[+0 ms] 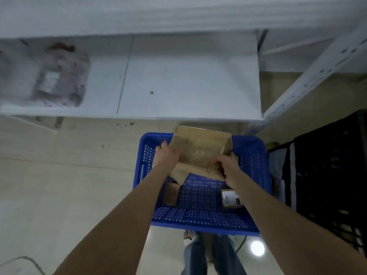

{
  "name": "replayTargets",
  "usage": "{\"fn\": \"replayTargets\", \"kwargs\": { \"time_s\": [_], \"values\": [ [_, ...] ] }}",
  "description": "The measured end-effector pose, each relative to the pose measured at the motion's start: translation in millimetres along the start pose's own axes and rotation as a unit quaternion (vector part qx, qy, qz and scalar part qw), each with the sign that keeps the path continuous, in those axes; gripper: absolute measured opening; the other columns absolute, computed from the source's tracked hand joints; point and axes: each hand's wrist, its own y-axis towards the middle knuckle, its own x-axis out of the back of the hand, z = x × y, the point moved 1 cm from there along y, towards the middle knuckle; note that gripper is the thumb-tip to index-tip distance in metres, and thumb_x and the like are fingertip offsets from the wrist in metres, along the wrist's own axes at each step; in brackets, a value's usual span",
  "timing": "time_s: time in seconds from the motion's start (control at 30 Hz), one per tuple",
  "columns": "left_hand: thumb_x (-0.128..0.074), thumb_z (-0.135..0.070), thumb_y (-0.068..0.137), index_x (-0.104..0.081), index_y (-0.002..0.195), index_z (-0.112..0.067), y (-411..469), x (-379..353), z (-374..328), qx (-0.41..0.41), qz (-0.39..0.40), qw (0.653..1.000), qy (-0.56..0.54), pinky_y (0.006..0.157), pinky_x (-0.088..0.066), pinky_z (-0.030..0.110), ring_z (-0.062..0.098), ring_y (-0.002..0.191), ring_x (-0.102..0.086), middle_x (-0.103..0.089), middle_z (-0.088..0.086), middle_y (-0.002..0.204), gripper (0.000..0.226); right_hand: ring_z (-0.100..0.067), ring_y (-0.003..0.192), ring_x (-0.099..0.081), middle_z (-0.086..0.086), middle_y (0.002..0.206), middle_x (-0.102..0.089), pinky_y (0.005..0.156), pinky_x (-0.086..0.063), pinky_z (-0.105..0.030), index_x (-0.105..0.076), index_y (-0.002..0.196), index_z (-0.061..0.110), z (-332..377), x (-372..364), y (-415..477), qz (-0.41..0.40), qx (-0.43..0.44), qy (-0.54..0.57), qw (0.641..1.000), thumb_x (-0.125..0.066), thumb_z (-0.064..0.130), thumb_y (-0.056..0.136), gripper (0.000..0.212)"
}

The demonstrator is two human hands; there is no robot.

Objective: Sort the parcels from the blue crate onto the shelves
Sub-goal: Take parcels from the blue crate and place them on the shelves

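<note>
Parcel (200,149) between both hands' fingers (174,150)

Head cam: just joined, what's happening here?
A person is holding a brown paper parcel over the blue crate with both hands: left-hand grip on its left edge, right-hand grip at its near right corner. It hangs just short of the white shelf, where one blurred, pale wrapped parcel already lies at the left. Two smaller parcels, a brown one and a labelled one, are left in the crate. A black crate stands to the right.
</note>
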Motion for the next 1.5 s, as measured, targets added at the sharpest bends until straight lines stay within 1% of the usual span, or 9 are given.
{"fn": "replayTargets", "kwargs": {
  "time_s": [0.1,0.33,0.47,0.63,0.73,0.9,1.07,1.37,1.5],
  "values": [
    [-0.044,-0.047,0.094,-0.021,0.147,-0.006,-34,65,-23,-0.008,-0.012,0.999,-0.031,0.1,-0.038,0.044,0.037,0.127,-0.042,-0.033,0.021,0.146,0.07,-0.018,0.076,-0.055,-0.006,0.095,-0.059,0.051,-0.045,-0.026,-0.044,0.131,0.014,49,-6,-60,0.042,0.048,-0.001,0.998,-0.054,-0.004,0.079,0.056],
    [-0.045,-0.066,0.084,-0.025,0.148,-0.017,-120,183,-77,-0.019,0.019,0.979,-0.2,0.107,-0.036,0.046,0.032,0.132,-0.039,-0.035,0.011,0.149,0.084,-0.03,0.088,-0.055,-0.012,0.098,-0.06,0.067,-0.045,-0.035,-0.052,0.126,0.011,131,-16,-171,0.091,0.102,0.014,0.991,-0.044,-0.009,0.076,0.054],
    [-0.055,-0.067,0.078,-0.047,0.133,-0.02,-162,222,-94,-0.053,0.058,0.969,-0.235,0.089,-0.049,0.039,0.023,0.105,-0.058,-0.06,0.004,0.121,0.073,-0.036,0.102,-0.057,-0.01,0.111,-0.063,0.082,-0.043,-0.044,-0.05,0.125,0.032,154,-16,-215,0.133,0.136,0.053,0.98,-0.039,-0.012,0.074,0.068],
    [-0.072,-0.048,0.075,-0.058,0.111,-0.018,-207,251,-108,-0.14,0.041,0.956,-0.253,0.057,-0.042,0.02,0.011,0.066,-0.056,-0.061,-0.004,0.079,0.049,-0.023,0.089,-0.056,-0.005,0.1,-0.058,0.086,-0.049,-0.044,-0.047,0.13,0.025,179,-10,-252,0.132,0.16,0.008,0.978,-0.042,-0.013,0.076,0.066],
    [-0.082,-0.03,0.066,-0.052,0.118,-0.016,-225,263,-122,-0.215,-0.034,0.953,-0.211,0.056,-0.046,0.02,0.012,0.08,-0.06,-0.062,-0.003,0.096,0.061,-0.03,0.112,-0.051,-0.009,0.127,-0.051,0.09,-0.044,-0.044,-0.044,0.133,0.016,193,-8,-272,0.071,0.139,-0.052,0.986,-0.057,0.014,0.09,0.046],
    [-0.077,-0.03,0.048,-0.038,0.134,-0.016,-251,274,-136,-0.324,-0.09,0.933,-0.131,0.095,-0.048,0.035,0.019,0.114,-0.05,-0.046,0.002,0.126,0.095,-0.039,0.126,-0.044,-0.014,0.147,-0.037,0.097,-0.041,-0.051,-0.031,0.144,0.017,220,-11,-299,0.036,0.123,-0.043,0.991,-0.059,0.066,0.08,0.086],
    [-0.082,-0.023,0.052,-0.035,0.136,-0.019,-262,287,-137,-0.36,-0.082,0.927,-0.065,0.096,-0.045,0.032,0.018,0.117,-0.041,-0.036,0.003,0.131,0.097,-0.029,0.137,-0.034,-0.007,0.154,-0.031,0.108,-0.028,-0.048,-0.024,0.15,0.024,243,-13,-310,-0.007,0.258,-0.087,0.962,-0.065,0.063,0.077,0.092],
    [-0.076,-0.005,0.07,-0.034,0.143,-0.023,-271,303,-150,-0.337,-0.041,0.94,0.002,0.094,-0.049,0.033,0.021,0.121,-0.043,-0.036,0.005,0.135,0.086,-0.021,0.134,-0.037,0.004,0.157,-0.024,0.094,-0.036,-0.034,-0.008,0.152,0.033,250,-33,-331,0.182,0.307,-0.337,0.871,-0.078,0.062,0.05,0.128],
    [-0.073,-0.009,0.076,-0.039,0.14,-0.028,-274,311,-149,-0.322,-0.002,0.945,-0.062,0.068,-0.047,0.015,0.009,0.099,-0.051,-0.045,0.002,0.133,0.075,0.002,0.098,-0.05,0.007,0.129,-0.051,0.074,-0.041,-0.016,-0.03,0.143,0.027,251,-42,-336,0.211,0.301,-0.381,0.848,-0.084,0.037,0.069,0.092]
  ]
}}
